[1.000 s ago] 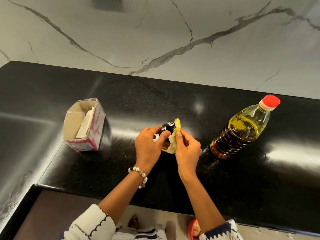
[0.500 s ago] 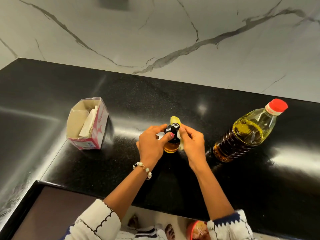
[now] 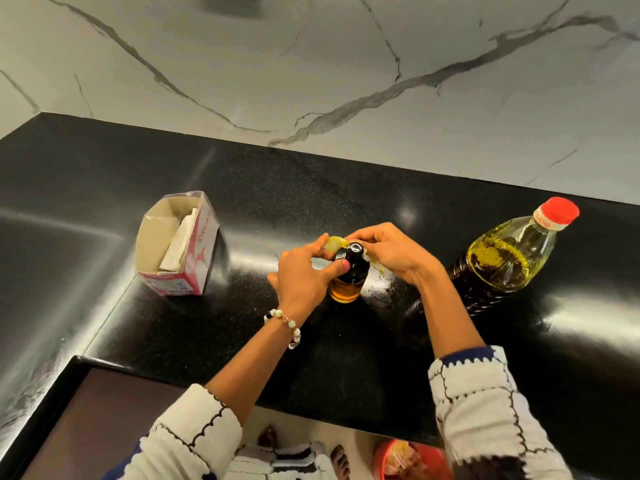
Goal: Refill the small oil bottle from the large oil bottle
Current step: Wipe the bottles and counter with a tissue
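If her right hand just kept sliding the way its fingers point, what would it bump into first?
The right hand points leftward at the small oil bottle; its black cap looks first in line, the left hand just beyond. Depth is unclear.

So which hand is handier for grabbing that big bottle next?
Probably the right hand. The big bottle stands just to its right, red cap on, while the left hand grips the small bottle and would have to cross over.

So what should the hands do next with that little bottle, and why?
Probably finish wiping with the oily yellow-stained tissue around the small glass oil bottle with the black cap, then set the tissue aside. The left hand steadies the bottle, the right hand holds the tissue at its top, and the large red-capped plastic oil bottle is closed.
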Demonstrator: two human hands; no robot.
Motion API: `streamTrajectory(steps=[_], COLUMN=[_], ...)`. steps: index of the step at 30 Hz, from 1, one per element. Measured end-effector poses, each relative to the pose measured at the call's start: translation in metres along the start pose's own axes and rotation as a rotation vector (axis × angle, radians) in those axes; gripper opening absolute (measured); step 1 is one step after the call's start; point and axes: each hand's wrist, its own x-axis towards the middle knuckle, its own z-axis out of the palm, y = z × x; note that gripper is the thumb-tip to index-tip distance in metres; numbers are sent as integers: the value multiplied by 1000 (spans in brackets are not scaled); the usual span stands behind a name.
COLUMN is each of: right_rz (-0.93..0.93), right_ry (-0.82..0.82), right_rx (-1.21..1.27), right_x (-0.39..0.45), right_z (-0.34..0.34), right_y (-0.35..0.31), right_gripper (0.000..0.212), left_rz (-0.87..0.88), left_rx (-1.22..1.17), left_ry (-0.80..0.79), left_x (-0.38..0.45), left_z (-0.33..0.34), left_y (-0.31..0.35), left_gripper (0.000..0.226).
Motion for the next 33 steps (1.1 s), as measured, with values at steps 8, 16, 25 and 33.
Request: streamTrajectory(steps=[8, 16, 25, 33], right_rz=[2, 37, 175, -58], right_ry=[441, 800, 798, 267], right_rx=[334, 334, 264, 15], right_x=[-21, -46, -60, -22], right_z=[38, 77, 47, 10], right_y=[31, 32, 19, 13], right_gripper=[18, 20, 13, 22], left_rz=[20, 58, 8, -84], left_rx=[-15, -19, -103, -224], left_ry=[35, 51, 70, 77], left_x=[-7, -8, -9, -25], left_z=[4, 7, 9, 14], left_y=[-2, -2, -1, 3], left_gripper=[78, 67, 56, 39])
